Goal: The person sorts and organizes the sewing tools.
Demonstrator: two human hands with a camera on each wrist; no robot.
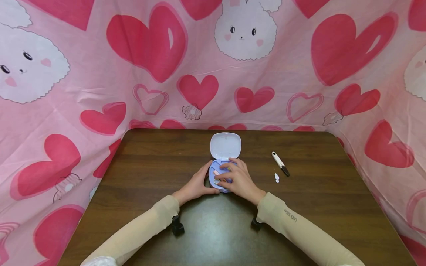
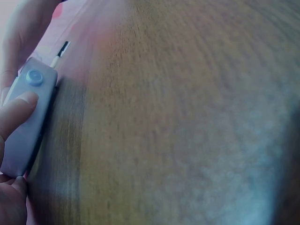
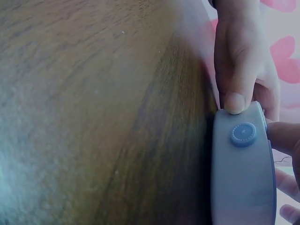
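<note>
A small lilac-blue box (image 1: pixel 213 173) lies on the table with its pale lid (image 1: pixel 225 145) swung up at the back. Its compartments hold small items, among them a round whitish one (image 1: pixel 217 181); the fingers cover much of the rest. My left hand (image 1: pixel 198 183) grips the box's left side, thumb on the front wall beside a round blue button (image 3: pixel 243 134). Over the open tray, my right hand (image 1: pixel 240 180) has its fingertips down among the items; whether it pinches one is hidden.
To the right on the brown table (image 1: pixel 319 184) lie a slim white tool with a black end (image 1: pixel 280 163) and a small white lobed piece (image 1: pixel 277 177). A pink curtain with hearts (image 1: pixel 199 92) hangs behind the table.
</note>
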